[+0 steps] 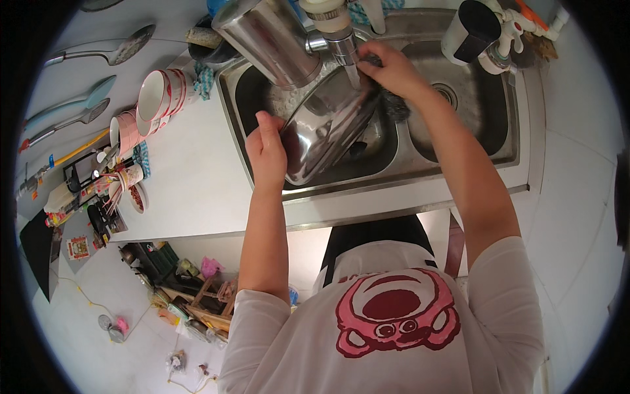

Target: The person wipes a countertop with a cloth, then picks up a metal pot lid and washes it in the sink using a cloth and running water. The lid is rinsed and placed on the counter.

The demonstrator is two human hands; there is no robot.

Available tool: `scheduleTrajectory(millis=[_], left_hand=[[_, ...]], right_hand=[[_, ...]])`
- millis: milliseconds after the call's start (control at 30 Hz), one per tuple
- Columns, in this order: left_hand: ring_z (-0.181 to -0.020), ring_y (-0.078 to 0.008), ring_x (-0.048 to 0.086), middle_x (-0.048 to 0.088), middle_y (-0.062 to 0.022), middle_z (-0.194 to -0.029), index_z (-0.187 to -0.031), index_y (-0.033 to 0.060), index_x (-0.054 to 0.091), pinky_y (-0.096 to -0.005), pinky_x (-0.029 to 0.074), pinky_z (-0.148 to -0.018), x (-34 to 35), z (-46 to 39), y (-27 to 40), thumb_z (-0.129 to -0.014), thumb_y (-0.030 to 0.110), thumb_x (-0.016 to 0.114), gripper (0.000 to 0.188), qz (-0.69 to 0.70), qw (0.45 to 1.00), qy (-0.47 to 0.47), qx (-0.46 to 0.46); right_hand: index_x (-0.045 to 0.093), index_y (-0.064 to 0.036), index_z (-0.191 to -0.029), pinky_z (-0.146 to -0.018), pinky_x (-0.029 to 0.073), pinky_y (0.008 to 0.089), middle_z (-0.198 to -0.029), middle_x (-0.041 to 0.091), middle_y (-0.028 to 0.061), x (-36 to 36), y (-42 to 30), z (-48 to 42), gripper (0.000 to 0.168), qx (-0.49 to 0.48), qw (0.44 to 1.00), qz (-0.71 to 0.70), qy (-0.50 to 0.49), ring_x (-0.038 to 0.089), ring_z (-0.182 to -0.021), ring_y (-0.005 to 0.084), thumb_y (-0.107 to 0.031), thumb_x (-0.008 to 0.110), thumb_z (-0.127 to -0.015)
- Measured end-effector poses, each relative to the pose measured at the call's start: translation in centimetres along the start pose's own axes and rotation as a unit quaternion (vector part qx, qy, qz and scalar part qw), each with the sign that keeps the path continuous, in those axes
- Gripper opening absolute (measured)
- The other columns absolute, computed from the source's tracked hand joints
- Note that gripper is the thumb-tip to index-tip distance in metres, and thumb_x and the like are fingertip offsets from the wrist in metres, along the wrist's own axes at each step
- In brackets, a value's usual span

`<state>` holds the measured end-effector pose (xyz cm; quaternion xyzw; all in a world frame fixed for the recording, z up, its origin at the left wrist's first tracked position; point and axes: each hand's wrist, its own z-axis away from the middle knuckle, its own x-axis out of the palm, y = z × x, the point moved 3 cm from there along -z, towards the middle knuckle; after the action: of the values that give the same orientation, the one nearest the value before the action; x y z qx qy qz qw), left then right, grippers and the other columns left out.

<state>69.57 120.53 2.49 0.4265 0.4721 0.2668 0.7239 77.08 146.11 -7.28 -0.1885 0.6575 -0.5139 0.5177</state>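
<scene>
A shiny metal basin [320, 130] tilts over the left bowl of a double stainless steel sink [455, 147]. My left hand [267, 150] grips its left rim, thumb upward. Water runs from the faucet [343, 49] down onto the basin's far side. There, my right hand [393, 69] pinches a small dark scrubber [372, 60] between thumb and fingers; whether it also grips the rim is hidden. Just below that hand, a dark wire-mesh scouring pad [396, 107] lies by the divider between the two sink bowls.
A metal cylinder [268, 42] by the faucet overhangs the sink's left bowl. Stacked red-rimmed bowls [155, 96] stand along the wall on the white counter [197, 162]. Utensils, including a slotted spoon [133, 44], hang at left. A white-and-black container [467, 37] is at the sink's back right.
</scene>
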Motion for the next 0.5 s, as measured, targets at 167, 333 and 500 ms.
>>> scheduleTrajectory(millis=[167, 333, 500], left_hand=[[-0.06, -0.0063, 0.033, 0.038, 0.0073, -0.061, -0.064, 0.0035, 0.054, -0.0261, 0.028, -0.054, -2.0, 0.1, -4.5, -0.101, 0.044, 0.043, 0.056, 0.092, 0.996, -0.003, -0.01], [-0.058, -0.0051, 0.034, 0.04, 0.0061, -0.058, -0.061, 0.004, 0.049, -0.0247, 0.029, -0.051, -0.4, 0.0, -4.2, -0.101, 0.04, 0.047, 0.054, -0.002, 0.997, -0.076, 0.009], [-0.051, -0.0103, 0.033, 0.04, -0.0002, -0.051, -0.064, -0.0017, 0.052, -0.0296, 0.032, -0.046, 1.2, 0.0, -0.7, -0.1, 0.04, 0.049, 0.055, 0.009, 0.998, -0.05, 0.024]], right_hand=[[0.055, -0.01, -0.114, -0.088, 0.045, 0.0312, -0.106, 0.062, 0.0065, -0.6, 1.7, -0.2, 0.033, 0.059, 0.984, -0.117, -0.118, 0.057, -0.099, 0.0184, -0.025, 0.067, -0.088], [0.06, -0.009, -0.104, -0.082, 0.048, 0.034, -0.101, 0.065, 0.0074, -1.0, -2.2, -0.1, 0.029, -0.032, 0.996, -0.046, -0.073, 0.062, -0.094, 0.0232, -0.025, 0.071, -0.083], [0.065, -0.009, -0.088, -0.076, 0.05, 0.0403, -0.094, 0.063, 0.0083, 0.3, -7.5, 2.2, 0.017, -0.137, 0.982, 0.108, 0.073, 0.061, -0.089, 0.0304, -0.018, 0.071, -0.076]])
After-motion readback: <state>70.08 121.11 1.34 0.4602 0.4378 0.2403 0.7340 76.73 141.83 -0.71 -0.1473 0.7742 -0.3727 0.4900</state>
